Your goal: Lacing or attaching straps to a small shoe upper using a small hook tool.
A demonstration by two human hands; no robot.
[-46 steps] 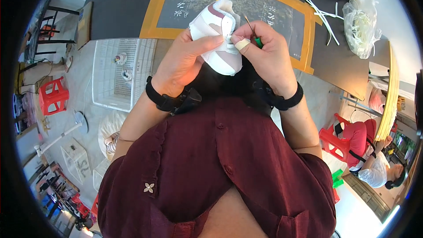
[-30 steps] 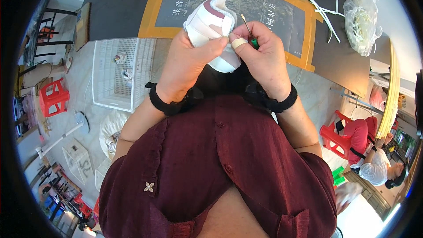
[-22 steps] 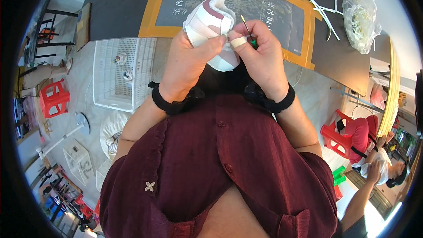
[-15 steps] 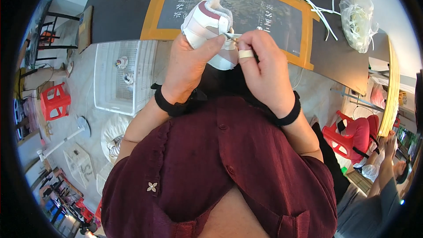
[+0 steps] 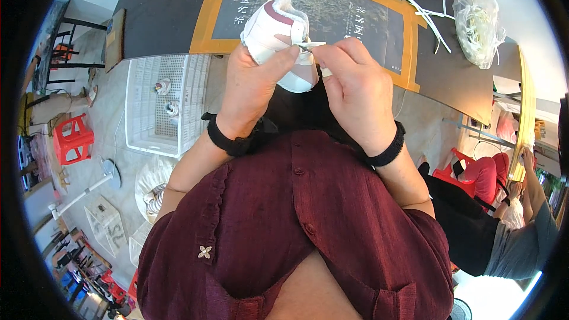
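Note:
A small white shoe (image 5: 268,31) with maroon and grey-pink panels and a yellow heel tab is held up over the near edge of the table. My left hand (image 5: 252,80) is wrapped round its side, thumb pressed near the lace opening. My right hand (image 5: 357,80), with a pale band round one finger, pinches a white shoelace (image 5: 313,44) at that opening. The lace runs from the shoe to my fingertips. Whether a thin tool is also between those fingers cannot be made out. Fingers of my left hand under the shoe are hidden.
On the dark table (image 5: 160,6) lie an orange-framed mat (image 5: 204,26), loose white strips (image 5: 422,12) and a clear bag of laces (image 5: 479,29). Left below stands a white crate (image 5: 137,112) with shoes inside. A red stool (image 5: 74,138) is farther left; a co-worker (image 5: 521,243) is at right.
My right hand has shifted slightly right and turned, its pinch still at the lace. The shoe tilts a little left. The co-worker at right has moved farther into view, arm reaching up.

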